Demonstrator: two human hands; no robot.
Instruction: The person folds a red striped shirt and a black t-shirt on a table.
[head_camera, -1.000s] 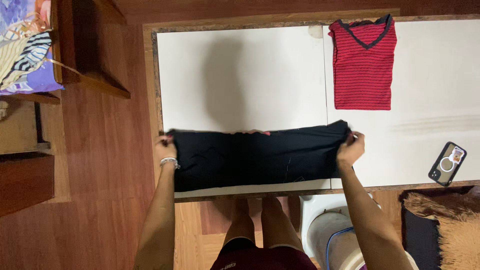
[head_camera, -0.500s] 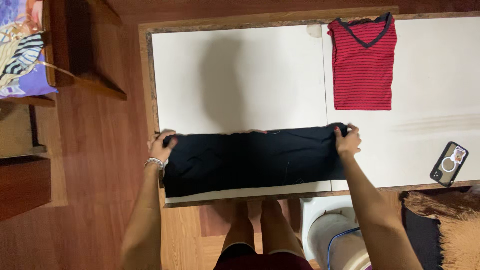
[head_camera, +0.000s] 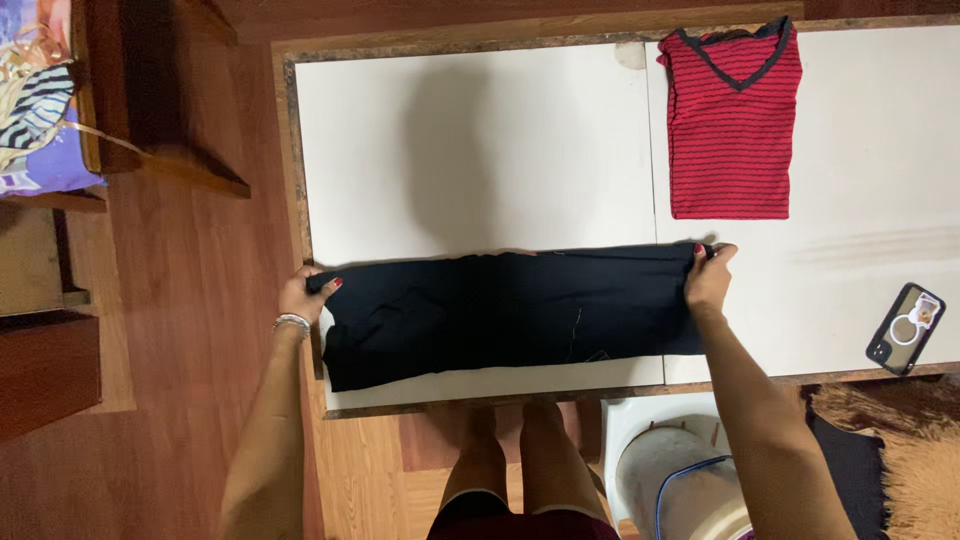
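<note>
Two garments on the table (head_camera: 480, 130): one black garment (head_camera: 505, 315) stretched out long, one folded red striped V-neck shirt (head_camera: 730, 120). One phone (head_camera: 905, 328) near the right edge. Two hands in play, left (head_camera: 303, 293) and right (head_camera: 708, 278). One bucket (head_camera: 672, 478) below.

White bucket (head_camera: 672, 478) cut off below, contents perhaps hidden

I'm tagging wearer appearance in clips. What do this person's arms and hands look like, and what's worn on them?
Both forearms are bare, no sleeves showing. The left hand has a silver beaded bracelet at the wrist. Fingernails on it and the right hand are painted red. No gloves or watch visible.
</note>
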